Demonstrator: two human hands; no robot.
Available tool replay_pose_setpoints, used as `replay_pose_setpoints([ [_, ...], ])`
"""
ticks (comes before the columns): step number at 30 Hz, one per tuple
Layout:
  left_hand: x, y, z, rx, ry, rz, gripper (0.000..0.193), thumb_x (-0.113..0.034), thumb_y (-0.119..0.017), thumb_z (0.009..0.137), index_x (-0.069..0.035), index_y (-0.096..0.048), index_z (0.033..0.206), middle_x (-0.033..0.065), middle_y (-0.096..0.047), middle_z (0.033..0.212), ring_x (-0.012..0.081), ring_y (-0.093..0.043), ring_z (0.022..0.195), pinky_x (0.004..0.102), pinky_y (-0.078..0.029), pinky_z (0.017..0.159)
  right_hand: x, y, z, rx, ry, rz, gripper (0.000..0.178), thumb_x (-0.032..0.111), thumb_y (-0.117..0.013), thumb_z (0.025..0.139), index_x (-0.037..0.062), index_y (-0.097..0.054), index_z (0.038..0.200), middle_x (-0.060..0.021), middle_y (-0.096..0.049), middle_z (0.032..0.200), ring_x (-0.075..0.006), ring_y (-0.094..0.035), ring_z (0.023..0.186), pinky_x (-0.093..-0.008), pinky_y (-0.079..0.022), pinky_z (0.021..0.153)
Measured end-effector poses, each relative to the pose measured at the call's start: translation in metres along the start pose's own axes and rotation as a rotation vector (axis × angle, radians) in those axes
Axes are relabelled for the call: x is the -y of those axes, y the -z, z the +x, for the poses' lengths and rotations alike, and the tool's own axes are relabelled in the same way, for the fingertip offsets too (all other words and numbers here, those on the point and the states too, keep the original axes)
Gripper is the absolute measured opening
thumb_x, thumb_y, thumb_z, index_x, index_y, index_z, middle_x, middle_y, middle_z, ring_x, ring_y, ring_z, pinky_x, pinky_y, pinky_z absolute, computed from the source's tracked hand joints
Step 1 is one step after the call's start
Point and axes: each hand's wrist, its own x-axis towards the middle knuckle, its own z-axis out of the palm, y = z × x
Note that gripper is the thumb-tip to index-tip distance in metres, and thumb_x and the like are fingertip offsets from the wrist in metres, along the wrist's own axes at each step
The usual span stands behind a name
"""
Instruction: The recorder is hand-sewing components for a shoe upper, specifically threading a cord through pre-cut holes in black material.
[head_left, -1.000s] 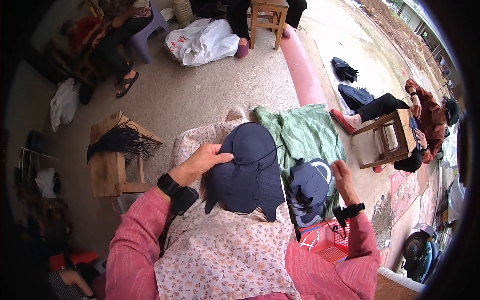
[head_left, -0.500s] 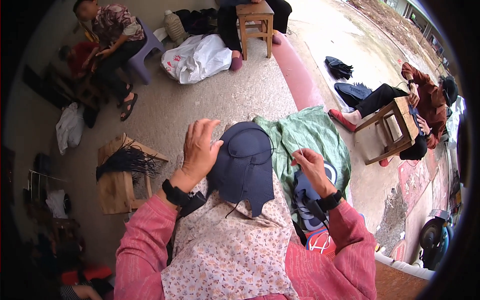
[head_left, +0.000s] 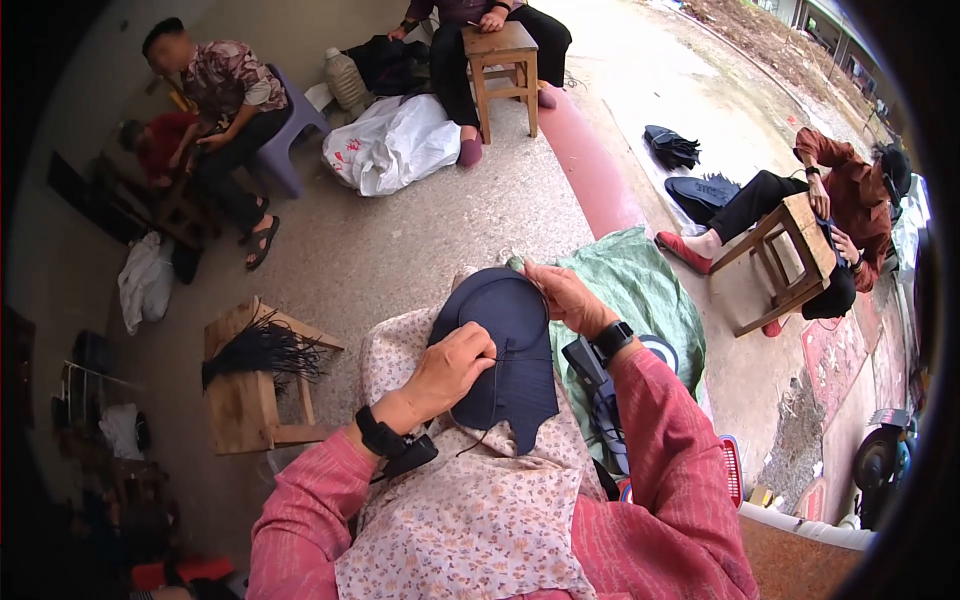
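Note:
Across my lap, on a floral apron point(head_left: 460, 545), lies a dark blue fabric piece point(head_left: 520, 380) with a rounded top, a raised round part and a jagged lower end. Thin dark cord point(head_left: 487, 412) runs over it. My left hand point(head_left: 450, 372) rests over its left side, thumb and fingers pinched on the cord. At its upper right edge, my right hand point(head_left: 570, 298) has closed fingers; what they pinch is hidden. A small greenish thing point(head_left: 516, 263) shows by the right fingertips.
To the left, a wooden stool point(head_left: 240, 405) bears a bundle of black cords point(head_left: 262, 355). Green cloth point(head_left: 640, 275) lies right of my lap, with blue straps point(head_left: 608, 425) on it. Other people sit around; one works at a wooden stool point(head_left: 800, 235) on the right.
My left hand has come down from the left onto the fabric piece and pinched the cord. From the right, my right hand, which held a thin light tool, has moved to the upper edge.

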Motion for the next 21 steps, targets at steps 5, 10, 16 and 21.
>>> replay_pose_setpoints([
  [5,0.001,0.011,-0.021,0.089,0.120,-0.207,0.010,-0.004,-0.066,0.086,-0.002,-0.058,0.089,0.0074,-0.056,0.087,0.0197,-0.058,0.081,0.0302,-0.047,0.073,0.001,-0.010,-0.004,0.064,0.083,-0.278,0.027,0.034,-0.065,0.094,0.0088,-0.068,0.085,0.0069,-0.058,0.067,-0.0017,-0.046,0.049,-0.0196,-0.028,0.042],
  [10,0.000,0.066,-0.056,0.249,0.238,-0.418,0.004,-0.004,-0.065,0.091,-0.002,-0.061,0.092,0.0030,-0.061,0.092,0.0133,-0.059,0.085,0.0264,-0.048,0.072,-0.012,-0.003,-0.049,-0.029,0.067,0.000,0.018,0.020,-0.053,0.088,0.0073,-0.064,0.081,0.0077,-0.037,0.060,-0.0035,-0.026,0.047,-0.0217,-0.019,0.045],
  [16,-0.011,0.070,-0.050,0.048,0.383,-0.854,0.009,-0.014,-0.052,0.102,-0.005,-0.055,0.105,0.0122,-0.067,0.115,0.0158,-0.065,0.099,0.0255,-0.053,0.073,-0.018,0.006,-0.059,0.131,-0.035,0.032,0.017,0.021,-0.055,0.090,0.0070,-0.064,0.085,0.0073,-0.041,0.061,-0.0025,-0.028,0.045,-0.0215,-0.019,0.042],
  [21,-0.002,0.035,-0.031,-0.005,0.337,-0.857,0.012,-0.019,-0.048,0.104,-0.008,-0.053,0.106,0.0122,-0.069,0.109,0.0145,-0.065,0.096,0.0244,-0.050,0.077,-0.006,-0.035,-0.049,0.056,-0.131,-0.034,0.023,0.025,-0.062,0.094,0.0021,-0.067,0.094,0.0018,-0.059,0.069,-0.0059,-0.053,0.051,-0.0198,-0.041,0.044],
])
